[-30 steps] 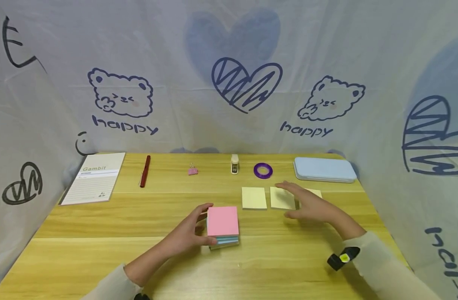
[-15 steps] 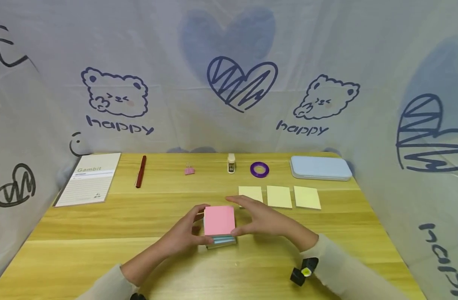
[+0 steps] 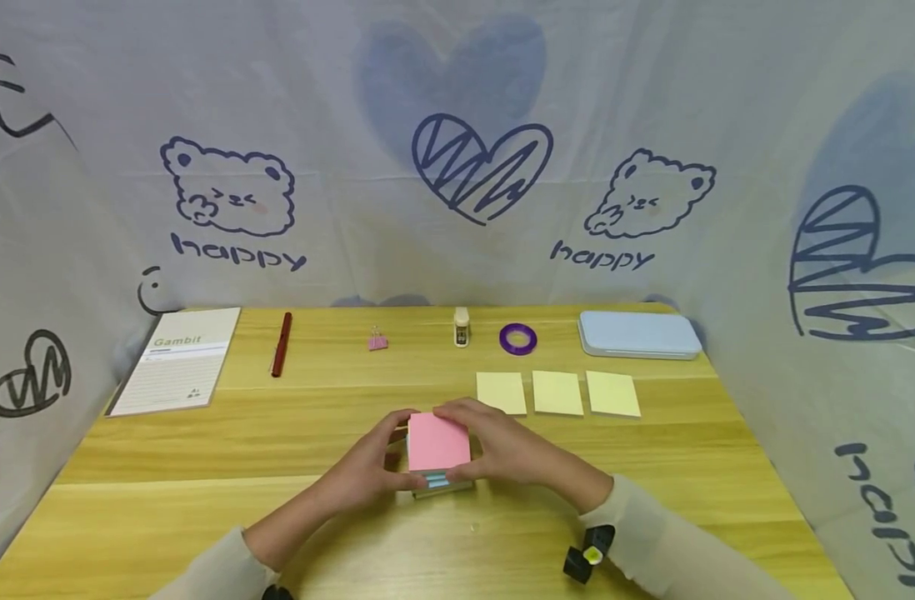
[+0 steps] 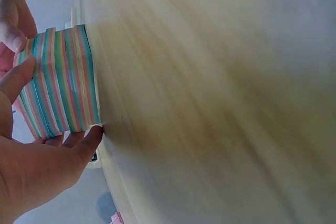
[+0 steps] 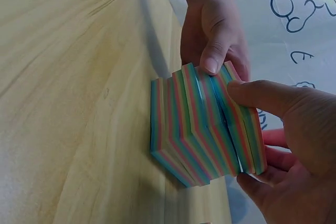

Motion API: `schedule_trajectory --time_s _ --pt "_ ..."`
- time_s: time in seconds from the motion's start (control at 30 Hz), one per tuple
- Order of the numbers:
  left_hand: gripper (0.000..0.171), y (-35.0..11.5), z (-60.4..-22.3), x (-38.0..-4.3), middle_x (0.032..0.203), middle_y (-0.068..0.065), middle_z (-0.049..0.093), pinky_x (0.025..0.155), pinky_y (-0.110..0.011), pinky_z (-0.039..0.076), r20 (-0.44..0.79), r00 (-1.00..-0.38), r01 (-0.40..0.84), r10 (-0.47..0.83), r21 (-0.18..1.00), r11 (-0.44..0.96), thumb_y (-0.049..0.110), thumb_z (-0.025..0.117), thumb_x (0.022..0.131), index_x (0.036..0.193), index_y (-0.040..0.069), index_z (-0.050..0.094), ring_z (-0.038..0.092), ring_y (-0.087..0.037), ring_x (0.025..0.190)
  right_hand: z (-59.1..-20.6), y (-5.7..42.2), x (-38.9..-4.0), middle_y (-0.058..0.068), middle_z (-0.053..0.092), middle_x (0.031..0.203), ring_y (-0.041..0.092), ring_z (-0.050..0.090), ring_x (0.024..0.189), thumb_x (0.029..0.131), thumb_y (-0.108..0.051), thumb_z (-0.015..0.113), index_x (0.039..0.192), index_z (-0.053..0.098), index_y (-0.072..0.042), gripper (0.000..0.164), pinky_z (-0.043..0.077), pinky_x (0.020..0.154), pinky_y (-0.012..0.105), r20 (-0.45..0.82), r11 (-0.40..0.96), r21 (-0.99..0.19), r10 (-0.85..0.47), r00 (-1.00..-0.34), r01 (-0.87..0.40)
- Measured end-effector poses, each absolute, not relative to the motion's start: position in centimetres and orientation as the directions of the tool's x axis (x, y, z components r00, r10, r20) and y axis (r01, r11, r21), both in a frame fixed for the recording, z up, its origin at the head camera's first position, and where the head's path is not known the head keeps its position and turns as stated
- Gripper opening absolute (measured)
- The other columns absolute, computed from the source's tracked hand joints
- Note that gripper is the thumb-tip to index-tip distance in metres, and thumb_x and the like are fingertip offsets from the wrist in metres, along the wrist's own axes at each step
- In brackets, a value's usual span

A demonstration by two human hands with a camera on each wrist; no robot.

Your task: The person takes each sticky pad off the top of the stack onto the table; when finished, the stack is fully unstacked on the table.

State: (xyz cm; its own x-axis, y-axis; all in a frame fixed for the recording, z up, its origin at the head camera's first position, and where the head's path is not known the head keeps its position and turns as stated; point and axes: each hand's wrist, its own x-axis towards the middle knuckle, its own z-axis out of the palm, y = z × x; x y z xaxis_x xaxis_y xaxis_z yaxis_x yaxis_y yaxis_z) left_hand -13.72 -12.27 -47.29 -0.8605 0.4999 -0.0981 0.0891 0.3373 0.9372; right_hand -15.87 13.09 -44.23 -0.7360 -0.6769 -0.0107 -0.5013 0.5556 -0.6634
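A tall stack of sticky notes [image 3: 438,442] with a pink top stands upright on the table. Its sides show layered pink, yellow, green and blue stripes, and in the right wrist view the blocks of the stack [image 5: 194,129] sit slightly out of line. On its left side, my left hand [image 3: 360,475] grips it, with the thumb at the front and the fingers round the side. My right hand [image 3: 513,446] pinches the upper part from the right, thumb in front and fingers at the back edge. Three pale yellow sticky notes [image 3: 557,392] lie in a row behind.
Along the back of the wooden table [image 3: 240,533] lie a notepad [image 3: 176,358], a dark red pen [image 3: 281,344], a pink binder clip [image 3: 378,341], a small white bottle [image 3: 461,327], a purple tape roll [image 3: 518,338] and a light blue case [image 3: 639,335]. Printed cloth hangs behind and beside.
My right hand has moved left from the yellow sticky notes to the stack and now grips its upper part. The left hand has stayed on the stack. The view has shifted slightly.
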Motion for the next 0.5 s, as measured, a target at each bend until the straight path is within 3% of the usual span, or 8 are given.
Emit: schedule_trajectory --time_s 0.27,0.5 --pt "0.088 -12.1 -47.5 -13.7 0.160 -0.025 0.037 0.114 -0.060 0.041 -0.119 -0.874 0.070 0.470 0.928 0.366 0.017 0.087 0.084 0.155 0.006 0.036 0.035 -0.051 0.145 -43.7 14.1 -15.8 0.007 0.050 0.152 0.026 0.051 0.138 0.085 -0.027 0.086 0.154 0.046 -0.010 0.081 0.047 0.113 0.046 0.038 0.519 -0.667 -0.693 -0.720 -0.535" --pt "0.089 -12.1 -47.5 -13.8 0.158 -0.024 0.039 0.115 -0.061 0.039 -0.124 -0.876 0.062 0.465 0.929 0.364 0.016 0.088 0.083 0.154 0.004 0.036 0.035 -0.051 0.146 -43.5 17.2 -15.4 0.006 0.050 0.152 0.030 0.049 0.140 0.084 -0.029 0.087 0.153 0.047 -0.011 0.083 0.044 0.114 0.055 0.105 0.528 -0.648 -0.651 -0.752 -0.548"
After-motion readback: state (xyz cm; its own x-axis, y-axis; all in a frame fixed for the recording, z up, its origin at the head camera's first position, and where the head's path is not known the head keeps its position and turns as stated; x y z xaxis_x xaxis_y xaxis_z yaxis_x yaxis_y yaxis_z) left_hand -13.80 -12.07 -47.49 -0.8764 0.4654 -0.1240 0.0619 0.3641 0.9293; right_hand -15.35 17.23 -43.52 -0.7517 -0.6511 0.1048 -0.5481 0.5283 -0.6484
